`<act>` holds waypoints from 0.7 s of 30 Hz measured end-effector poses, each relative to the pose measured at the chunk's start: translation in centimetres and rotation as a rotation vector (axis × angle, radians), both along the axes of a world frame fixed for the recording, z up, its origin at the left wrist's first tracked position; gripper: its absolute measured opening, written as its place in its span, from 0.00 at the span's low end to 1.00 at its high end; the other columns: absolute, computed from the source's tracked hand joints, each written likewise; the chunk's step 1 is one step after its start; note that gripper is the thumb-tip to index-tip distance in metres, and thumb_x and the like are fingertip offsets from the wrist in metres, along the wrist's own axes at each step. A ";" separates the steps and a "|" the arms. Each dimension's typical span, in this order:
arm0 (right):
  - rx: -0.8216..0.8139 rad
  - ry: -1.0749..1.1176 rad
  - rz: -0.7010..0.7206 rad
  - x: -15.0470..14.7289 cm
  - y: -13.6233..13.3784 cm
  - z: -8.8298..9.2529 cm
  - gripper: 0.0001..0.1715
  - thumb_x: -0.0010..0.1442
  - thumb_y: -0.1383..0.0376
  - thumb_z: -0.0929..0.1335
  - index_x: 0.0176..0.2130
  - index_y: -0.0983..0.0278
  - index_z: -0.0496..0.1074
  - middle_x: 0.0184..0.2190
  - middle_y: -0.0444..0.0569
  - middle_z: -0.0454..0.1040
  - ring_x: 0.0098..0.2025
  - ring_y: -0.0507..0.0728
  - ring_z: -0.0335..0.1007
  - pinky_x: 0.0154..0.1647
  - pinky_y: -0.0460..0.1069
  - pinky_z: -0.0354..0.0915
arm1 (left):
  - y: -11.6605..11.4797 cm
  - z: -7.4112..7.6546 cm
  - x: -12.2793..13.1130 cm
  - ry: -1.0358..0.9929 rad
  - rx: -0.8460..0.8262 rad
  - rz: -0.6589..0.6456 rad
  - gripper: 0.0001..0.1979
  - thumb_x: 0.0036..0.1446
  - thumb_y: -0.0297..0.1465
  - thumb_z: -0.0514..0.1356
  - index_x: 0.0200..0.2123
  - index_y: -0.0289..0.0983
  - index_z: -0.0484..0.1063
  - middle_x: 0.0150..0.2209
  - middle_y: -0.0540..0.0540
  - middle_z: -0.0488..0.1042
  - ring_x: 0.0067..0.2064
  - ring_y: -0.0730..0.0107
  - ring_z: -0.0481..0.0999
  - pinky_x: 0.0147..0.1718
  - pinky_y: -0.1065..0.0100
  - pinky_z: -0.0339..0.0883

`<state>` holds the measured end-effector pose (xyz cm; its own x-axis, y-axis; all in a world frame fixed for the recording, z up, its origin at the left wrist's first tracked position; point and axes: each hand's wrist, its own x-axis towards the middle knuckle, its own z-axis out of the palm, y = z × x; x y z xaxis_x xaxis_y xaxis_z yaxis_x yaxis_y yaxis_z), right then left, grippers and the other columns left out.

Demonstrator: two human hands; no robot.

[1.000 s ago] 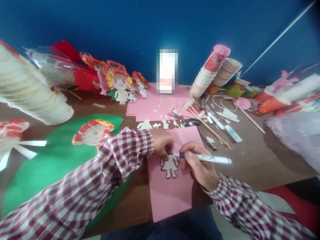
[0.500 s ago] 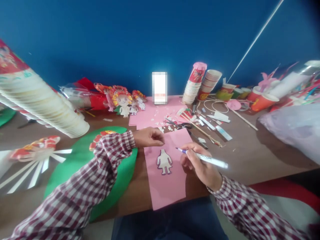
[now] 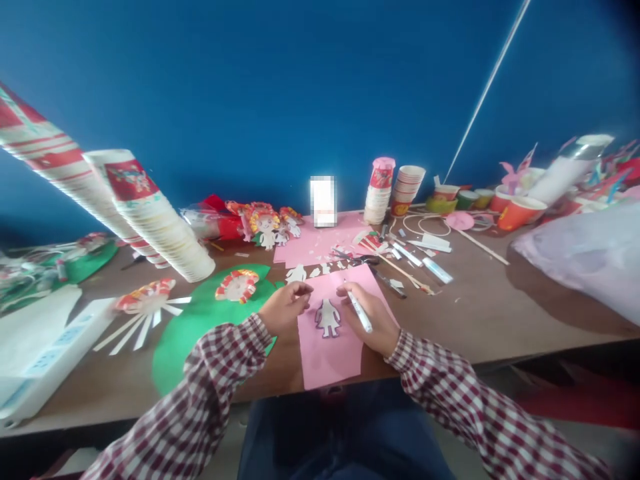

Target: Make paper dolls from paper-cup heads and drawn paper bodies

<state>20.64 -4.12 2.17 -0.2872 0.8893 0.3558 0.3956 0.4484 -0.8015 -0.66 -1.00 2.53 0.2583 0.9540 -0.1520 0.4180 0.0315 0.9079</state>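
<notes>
My right hand (image 3: 376, 320) holds a white marker (image 3: 359, 311) over the right side of a pink paper sheet (image 3: 331, 363). The marker's white end points down toward me; its tip is too blurred to make out. On the sheet lies a white paper doll body (image 3: 329, 320) with a purple line around its outline. My left hand (image 3: 286, 308) hovers at the sheet's upper left edge, fingers loosely curled and apart, with nothing visible in them. Just above it, another white paper cutout (image 3: 296, 273) lies on the table.
Scissors (image 3: 367, 259) and paper scraps lie beyond the sheet, before more pink paper (image 3: 320, 243). A green leaf-shaped sheet (image 3: 190, 333) is at left, under a yellow-red ring piece (image 3: 237, 285). Tall paper-cup stacks (image 3: 165, 220) lean at left; a plastic bag (image 3: 585, 260) sits right.
My right hand has come in toward the doll body, and the marker has turned from nearly level to steeper. My left hand stays near the sheet's left edge. The view has shifted.
</notes>
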 end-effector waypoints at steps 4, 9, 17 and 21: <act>0.037 -0.025 -0.010 -0.6 0.2 -0.4 0.12 0.61 0.65 0.62 0.46 0.65 0.63 0.43 0.54 0.73 0.37 0.56 0.72 0.40 0.51 0.67 | -0.7 -1.2 0.8 -0.072 -0.012 0.098 0.10 0.53 0.29 0.59 0.39 0.33 0.68 0.42 0.41 0.71 0.40 0.66 0.75 0.39 0.63 0.72; 0.044 -0.040 -0.022 -0.7 0.6 -0.6 0.13 0.60 0.67 0.62 0.46 0.64 0.63 0.44 0.54 0.73 0.40 0.58 0.72 0.44 0.53 0.66 | -0.9 -1.2 1.3 -0.153 -0.069 0.180 0.08 0.53 0.27 0.60 0.38 0.33 0.69 0.41 0.42 0.72 0.36 0.68 0.76 0.37 0.65 0.73; 0.043 -0.019 -0.054 -1.6 0.4 -0.9 0.14 0.57 0.69 0.63 0.45 0.64 0.64 0.42 0.54 0.74 0.43 0.60 0.72 0.46 0.54 0.66 | -1.5 -0.7 1.6 -0.214 -0.138 0.264 0.09 0.60 0.29 0.58 0.43 0.32 0.68 0.43 0.44 0.71 0.39 0.69 0.74 0.37 0.64 0.72; 0.042 0.007 -0.052 -1.7 0.1 -1.0 0.16 0.55 0.70 0.64 0.46 0.64 0.63 0.42 0.54 0.73 0.39 0.58 0.73 0.43 0.53 0.68 | -1.9 -0.6 1.8 -0.208 -0.144 0.260 0.13 0.61 0.34 0.57 0.47 0.34 0.67 0.45 0.43 0.70 0.42 0.66 0.73 0.39 0.60 0.71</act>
<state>18.90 -3.98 1.15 -0.2383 0.8873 0.3949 0.4139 0.4606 -0.7852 1.12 -2.85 1.97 0.0491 0.9645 -0.2594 0.1862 0.2463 0.9511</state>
